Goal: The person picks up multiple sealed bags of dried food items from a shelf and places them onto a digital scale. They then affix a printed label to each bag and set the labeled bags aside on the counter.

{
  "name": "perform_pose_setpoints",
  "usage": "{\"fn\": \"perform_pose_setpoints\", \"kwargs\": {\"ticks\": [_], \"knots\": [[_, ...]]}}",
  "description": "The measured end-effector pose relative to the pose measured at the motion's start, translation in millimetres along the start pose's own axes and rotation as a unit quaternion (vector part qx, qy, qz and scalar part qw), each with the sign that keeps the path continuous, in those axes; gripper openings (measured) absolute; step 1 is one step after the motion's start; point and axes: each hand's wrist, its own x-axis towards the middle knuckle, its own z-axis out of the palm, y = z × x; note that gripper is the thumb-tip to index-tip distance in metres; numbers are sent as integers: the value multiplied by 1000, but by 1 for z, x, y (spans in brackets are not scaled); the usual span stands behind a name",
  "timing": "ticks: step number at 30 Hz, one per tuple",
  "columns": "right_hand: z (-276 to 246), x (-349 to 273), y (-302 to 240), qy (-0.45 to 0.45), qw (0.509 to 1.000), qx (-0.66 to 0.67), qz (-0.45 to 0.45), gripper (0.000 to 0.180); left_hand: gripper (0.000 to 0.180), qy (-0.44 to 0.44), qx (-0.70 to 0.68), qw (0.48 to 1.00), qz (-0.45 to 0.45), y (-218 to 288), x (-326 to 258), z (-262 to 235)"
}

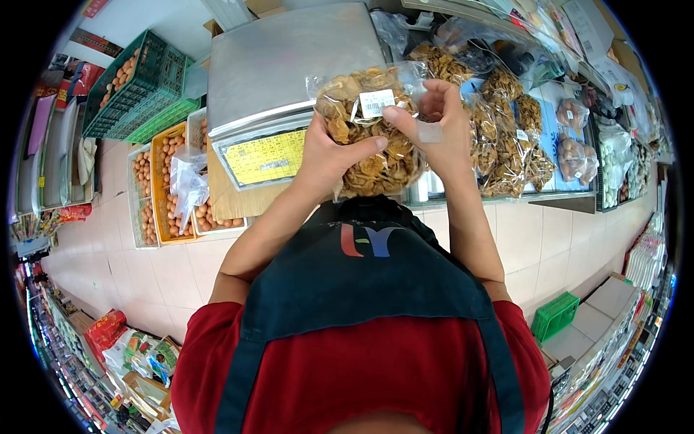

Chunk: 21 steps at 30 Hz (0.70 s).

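I hold a clear plastic bag of dried brown mushrooms (pixel 372 155) up in front of me, over the edge of a metal weighing scale (pixel 289 58). My left hand (pixel 329 155) grips the bag from its left side, thumb across the front. My right hand (pixel 434 126) holds its right side, and the thumb presses on a small white price label (pixel 377 103) stuck near the bag's top. A bandage strip sits on that hand.
The scale has a yellow key panel (pixel 265 157). Several more bags of dried goods (pixel 510 137) lie on the counter to the right. Trays of eggs (pixel 170 181) and green crates (pixel 141 87) stand to the left, on a tiled floor.
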Motion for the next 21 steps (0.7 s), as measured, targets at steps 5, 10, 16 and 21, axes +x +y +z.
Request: {"fn": "perform_pose_setpoints", "kwargs": {"ticks": [5, 10, 16, 21], "knots": [[-3, -15, 11, -131, 921, 335, 150, 66, 61, 12, -65, 997, -35, -5, 4, 12], [-18, -30, 25, -111, 900, 394, 149, 56, 43, 6, 24, 1000, -16, -19, 14, 44], [-66, -48, 98, 64, 902, 329, 271, 37, 47, -136, 58, 982, -114, -52, 49, 115], [-126, -16, 144, 90, 868, 326, 363, 67, 56, -83, 225, 970, -33, -117, 192, 141]]}}
